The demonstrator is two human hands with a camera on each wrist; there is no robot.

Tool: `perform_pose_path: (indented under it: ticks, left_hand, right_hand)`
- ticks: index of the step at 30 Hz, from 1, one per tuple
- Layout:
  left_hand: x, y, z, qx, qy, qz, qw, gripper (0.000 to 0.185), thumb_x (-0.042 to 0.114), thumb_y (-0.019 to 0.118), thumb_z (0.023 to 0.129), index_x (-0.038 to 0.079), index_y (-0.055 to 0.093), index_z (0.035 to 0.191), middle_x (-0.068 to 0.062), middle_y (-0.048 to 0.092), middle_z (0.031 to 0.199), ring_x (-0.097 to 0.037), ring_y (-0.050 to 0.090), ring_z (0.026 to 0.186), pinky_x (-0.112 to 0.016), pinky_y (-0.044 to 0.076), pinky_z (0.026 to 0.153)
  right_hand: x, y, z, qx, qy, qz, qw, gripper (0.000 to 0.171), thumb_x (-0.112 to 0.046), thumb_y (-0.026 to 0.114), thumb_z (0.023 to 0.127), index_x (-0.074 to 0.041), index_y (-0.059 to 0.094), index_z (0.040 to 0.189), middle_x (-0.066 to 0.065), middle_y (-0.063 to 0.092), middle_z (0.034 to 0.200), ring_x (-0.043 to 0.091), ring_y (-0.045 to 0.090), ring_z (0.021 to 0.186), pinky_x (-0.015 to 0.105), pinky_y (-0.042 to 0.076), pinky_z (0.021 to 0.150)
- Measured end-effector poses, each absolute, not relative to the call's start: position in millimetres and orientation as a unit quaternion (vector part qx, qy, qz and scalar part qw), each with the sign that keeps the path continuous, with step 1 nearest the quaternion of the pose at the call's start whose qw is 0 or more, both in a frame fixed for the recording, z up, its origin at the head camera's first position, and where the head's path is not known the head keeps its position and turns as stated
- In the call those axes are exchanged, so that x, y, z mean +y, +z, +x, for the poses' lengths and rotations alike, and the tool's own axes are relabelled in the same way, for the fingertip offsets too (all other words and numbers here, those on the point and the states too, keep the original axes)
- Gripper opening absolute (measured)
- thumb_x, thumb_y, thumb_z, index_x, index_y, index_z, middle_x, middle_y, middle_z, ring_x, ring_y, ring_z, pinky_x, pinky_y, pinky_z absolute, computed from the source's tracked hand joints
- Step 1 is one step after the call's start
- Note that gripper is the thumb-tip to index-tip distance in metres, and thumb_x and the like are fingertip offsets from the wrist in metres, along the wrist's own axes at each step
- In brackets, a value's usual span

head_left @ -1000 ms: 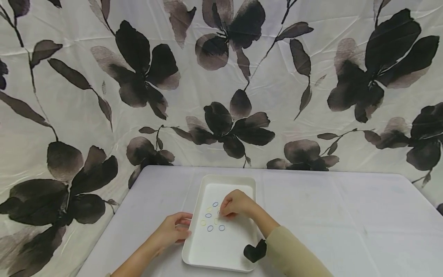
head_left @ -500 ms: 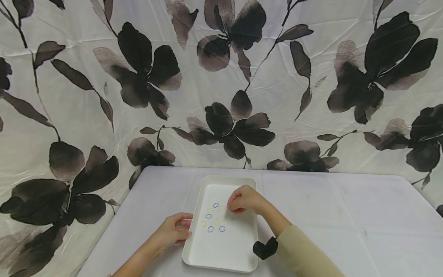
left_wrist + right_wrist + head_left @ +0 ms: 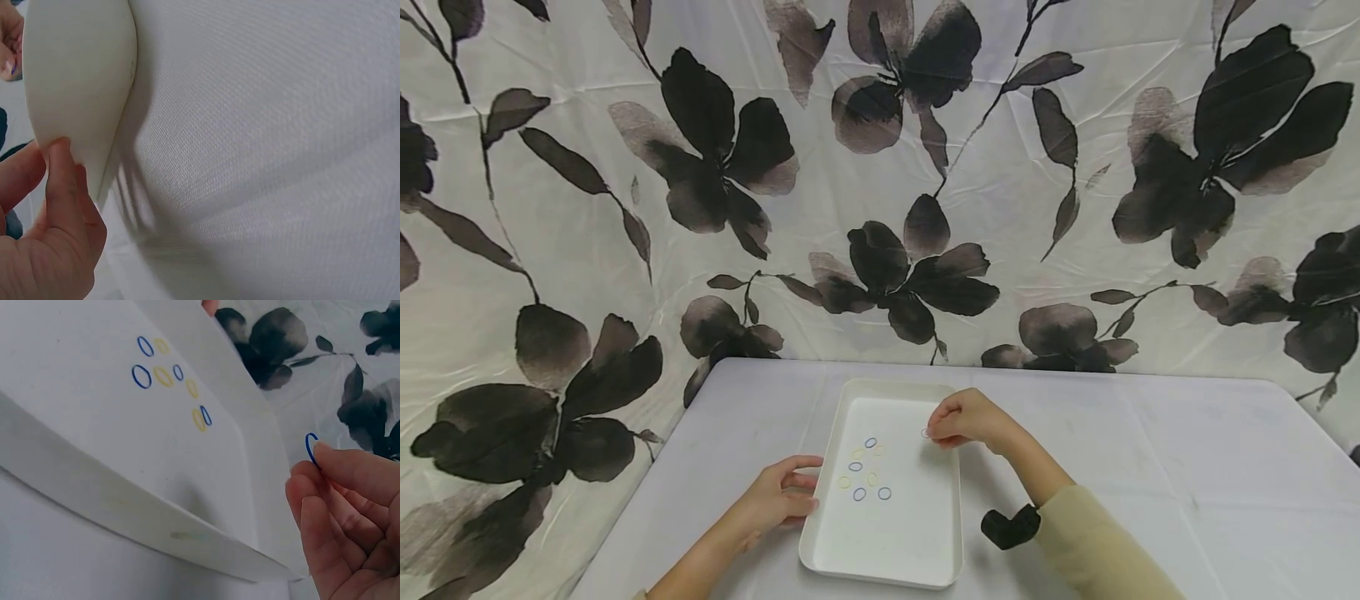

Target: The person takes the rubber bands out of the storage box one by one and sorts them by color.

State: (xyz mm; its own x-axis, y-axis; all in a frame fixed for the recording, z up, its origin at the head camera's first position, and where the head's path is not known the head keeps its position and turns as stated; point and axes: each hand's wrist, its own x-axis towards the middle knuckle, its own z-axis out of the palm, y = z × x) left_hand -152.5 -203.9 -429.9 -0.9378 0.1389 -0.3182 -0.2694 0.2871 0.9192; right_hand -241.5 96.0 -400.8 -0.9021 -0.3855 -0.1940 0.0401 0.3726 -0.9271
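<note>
The left hand (image 3: pixel 777 500) rests on the grey-clothed desk (image 3: pixel 1150 450), its curled fingers and thumb gripping the left rim of the shallow white rectangular plastic tray (image 3: pixel 925 575). Small blue and yellow rubber rings (image 3: pixel 865 471) lie inside. Above the tray's right edge, the right hand (image 3: pixel 967 419) pinches one thin blue ring (image 3: pixel 310 447) at its fingertips.

A table (image 3: pixel 1150 450) covered in a plain pale-grey cloth filled the lower part of the head view. Behind it, from nine o'clock round to three o'clock, hung a creased white backdrop (image 3: pixel 1000 183) printed with large dark flowers and leaves.
</note>
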Motion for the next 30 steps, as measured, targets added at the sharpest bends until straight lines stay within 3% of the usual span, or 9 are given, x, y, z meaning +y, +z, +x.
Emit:
perform_pose_path:
  ticks: [19, 30]
  left_hand:
    - [-205, -432, -156, 0.769, 0.613, -0.021, 0.178, 0.066, -0.005, 0.07, 0.076, -0.003, 0.041, 0.135, -0.019, 0.055, 0.114, -0.021, 0.06, 0.091, -0.036, 0.054, 0.076]
    - [-209, -434, -154, 0.752, 0.634, -0.011, 0.18, 0.066, -0.006, 0.069, 0.076, -0.005, 0.039, 0.136, -0.022, 0.053, 0.117, -0.025, 0.06, 0.097, -0.038, 0.053, 0.079]
  right_hand:
    - [152, -416, -238, 0.816, -0.544, -0.073, 0.178, 0.01, -0.002, 0.066, 0.08, 0.007, 0.066, 0.085, 0.003, 0.065, 0.071, 0.011, 0.059, 0.064, 0.027, 0.053, 0.061]
    - [155, -451, -226, 0.827, -0.542, -0.051, 0.141, 0.006, 0.001, 0.07, 0.076, 0.005, 0.065, 0.074, 0.001, 0.062, 0.064, 0.01, 0.055, 0.056, 0.023, 0.048, 0.053]
